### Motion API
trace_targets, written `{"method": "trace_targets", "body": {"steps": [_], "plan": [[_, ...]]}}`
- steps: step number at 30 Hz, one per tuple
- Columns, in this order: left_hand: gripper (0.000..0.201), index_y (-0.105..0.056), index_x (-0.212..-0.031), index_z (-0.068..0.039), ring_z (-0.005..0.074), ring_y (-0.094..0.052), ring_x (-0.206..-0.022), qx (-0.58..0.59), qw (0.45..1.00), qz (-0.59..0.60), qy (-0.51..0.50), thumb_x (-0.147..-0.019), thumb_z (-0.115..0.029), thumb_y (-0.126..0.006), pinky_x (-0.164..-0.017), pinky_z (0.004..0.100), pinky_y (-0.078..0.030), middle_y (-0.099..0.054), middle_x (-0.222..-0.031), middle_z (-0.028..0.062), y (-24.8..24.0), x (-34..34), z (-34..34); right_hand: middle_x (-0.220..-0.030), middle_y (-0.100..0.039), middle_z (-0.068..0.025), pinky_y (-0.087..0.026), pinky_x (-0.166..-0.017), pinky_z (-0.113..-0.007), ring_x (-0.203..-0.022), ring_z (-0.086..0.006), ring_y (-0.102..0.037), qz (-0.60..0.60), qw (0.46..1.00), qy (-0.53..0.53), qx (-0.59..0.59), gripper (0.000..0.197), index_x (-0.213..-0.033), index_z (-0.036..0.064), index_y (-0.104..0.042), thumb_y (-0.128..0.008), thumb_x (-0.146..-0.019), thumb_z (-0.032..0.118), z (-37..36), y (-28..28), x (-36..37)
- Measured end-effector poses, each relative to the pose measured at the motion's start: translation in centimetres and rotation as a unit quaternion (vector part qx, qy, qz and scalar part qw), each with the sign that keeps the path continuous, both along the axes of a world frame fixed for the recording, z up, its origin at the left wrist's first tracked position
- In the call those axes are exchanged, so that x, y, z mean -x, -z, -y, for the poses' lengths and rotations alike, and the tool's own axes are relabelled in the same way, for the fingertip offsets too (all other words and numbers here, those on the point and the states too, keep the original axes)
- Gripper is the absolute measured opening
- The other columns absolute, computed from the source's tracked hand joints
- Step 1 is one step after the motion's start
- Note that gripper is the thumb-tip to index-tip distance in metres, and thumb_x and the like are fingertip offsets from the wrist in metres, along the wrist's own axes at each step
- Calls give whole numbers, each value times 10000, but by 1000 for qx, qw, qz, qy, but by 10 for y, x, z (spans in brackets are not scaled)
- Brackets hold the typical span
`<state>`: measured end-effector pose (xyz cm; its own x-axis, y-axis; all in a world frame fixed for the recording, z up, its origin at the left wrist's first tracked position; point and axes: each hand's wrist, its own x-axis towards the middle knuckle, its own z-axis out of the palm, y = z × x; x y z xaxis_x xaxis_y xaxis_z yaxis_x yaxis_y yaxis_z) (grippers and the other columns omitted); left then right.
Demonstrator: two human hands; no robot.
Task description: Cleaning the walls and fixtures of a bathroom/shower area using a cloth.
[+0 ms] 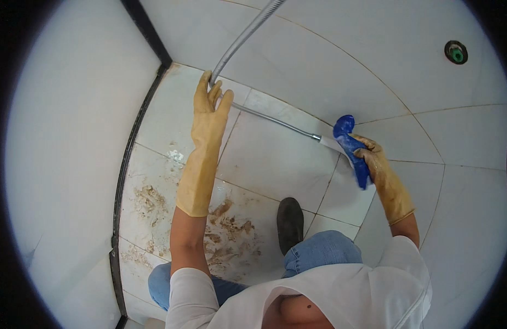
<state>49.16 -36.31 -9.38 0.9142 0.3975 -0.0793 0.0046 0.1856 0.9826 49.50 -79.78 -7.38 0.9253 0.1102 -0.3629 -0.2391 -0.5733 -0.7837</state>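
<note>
Both of my hands wear long yellow rubber gloves. My left hand (212,98) is raised at the upper left, its fingers curled around a bend in a silver flexible shower hose (275,119). From there the hose runs up out of view one way and right the other way, ending at a metal joint on a white hand-shower handle (331,143). On the right, my right hand (371,153) grips a bunched blue cloth (349,143) against that handle. The cloth hides the handle's far end, and whitish residue shows on it.
Brown dirt (229,225) smears the light floor tiles (281,159) at the lower left. A black-framed white panel (67,164) stands left. White wall tiles (341,71) rise ahead, with a round hole holding a green fitting (456,54). My dark boot (290,225) rests on the floor.
</note>
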Motion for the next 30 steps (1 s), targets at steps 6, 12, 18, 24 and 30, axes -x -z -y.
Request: {"method": "trace_targets", "body": {"steps": [6,12,18,24,30], "plan": [[802,-249,-1539,33,342,-427,-1402,-247,967,53,22,-891,-98,-703,-1157,407,-375,-280,-1586,251,17,1,19,-1016,-685,-112,-577,-721,-302,-786,-200,-655,-240,843,257,-407,419,-1261,15,-623,-627,-849,91,-59,47,20],[883,-173,-1575,4,348,-440,-1395,-388,919,71,2,-887,-78,-721,-1123,408,-391,-263,-1599,248,32,15,29,-1053,-666,-107,-599,-735,-346,-846,-182,-655,-347,725,196,-561,506,-1321,27,-571,-691,-917,308,-99,80,10],[837,-239,-1563,-7,324,-498,-1330,-271,962,-1,-24,-883,-77,-721,-1093,421,-418,-373,-1522,256,37,16,30,-1114,-622,-81,-574,-793,-325,-993,-181,-617,-185,892,40,-412,684,-1408,67,-533,-776,-844,366,-136,26,26],[744,-370,-1523,-56,243,-595,-1153,-230,972,25,-43,-886,-157,-738,-980,367,-492,-520,-1397,203,51,23,18,-1161,-590,-95,-530,-762,-276,-965,-208,-605,-55,990,45,-125,542,-1376,61,-574,-748,-888,215,-147,-2,31],[528,-559,-1375,-42,117,-614,-813,-134,977,-164,4,-904,-228,-710,-757,312,-515,-661,-1149,64,28,33,-2,-1268,-612,-134,-524,-776,-360,-1050,-247,-626,446,857,-68,249,413,-1250,117,-687,-718,-842,65,-137,-37,-21]]}}
